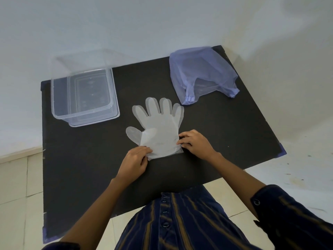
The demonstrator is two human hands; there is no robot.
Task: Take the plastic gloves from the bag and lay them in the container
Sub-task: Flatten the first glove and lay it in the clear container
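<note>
I see the plastic gloves (158,127) lying flat on the black table (234,134), fingers spread and pointing away from me, cuff nearest my body. It looks like a thin stack, though I can't tell how many. That stack is my landmark.

My left hand (134,162) sits at the stack's near-left cuff corner, fingers curled, tips pinching or pressing the cuff edge; I can't tell which. My right hand (195,144) is at the near-right cuff edge, fingers bent, tips on the plastic, likewise either gripping or only pinning it. Neither hand is spread wide. I judge both are at the cuff because film this thin slides and clings, so two corners keep it flat for a lift.

The clear container (84,98) stands left of and beyond the stack, well apart, open top up, nothing visible inside. The bluish bag (203,74) lies slumped right of and beyond the stack, near the glove fingertips but not touching.

I judge the gloves are out of the bag and the transfer to the container is not yet done. Risk: sheets separating or folding when raised.
</note>
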